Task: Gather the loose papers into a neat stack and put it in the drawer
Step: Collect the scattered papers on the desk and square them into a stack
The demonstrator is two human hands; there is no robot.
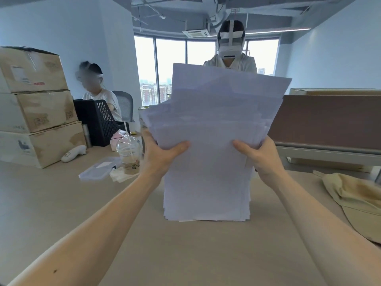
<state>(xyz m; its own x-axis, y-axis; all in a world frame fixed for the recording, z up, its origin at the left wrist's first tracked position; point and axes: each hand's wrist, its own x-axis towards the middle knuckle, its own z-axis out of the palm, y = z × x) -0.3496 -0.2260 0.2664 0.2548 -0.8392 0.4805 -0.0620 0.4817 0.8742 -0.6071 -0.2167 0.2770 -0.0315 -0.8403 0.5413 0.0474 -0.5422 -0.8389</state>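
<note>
Bench (61, 203), pale in tone, spans the lower view. On its centre the paper stack (208, 182) stands upright on its lower edge, its upper sheets fanned and uneven. Both forearms extend forward and slightly inward. The left hand (160, 155) grips the left edge of the paper stack, thumb across the front sheet, fingers hidden behind. The right hand (261, 157) grips the right edge likewise. A beige cap (354, 203) lies at the right. A plastic cup (128, 155) stands just left of the left hand.

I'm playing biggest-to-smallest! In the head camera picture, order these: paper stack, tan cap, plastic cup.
1. paper stack, though it is held up close to the camera.
2. tan cap, partly cut off by the frame edge.
3. plastic cup.
</note>
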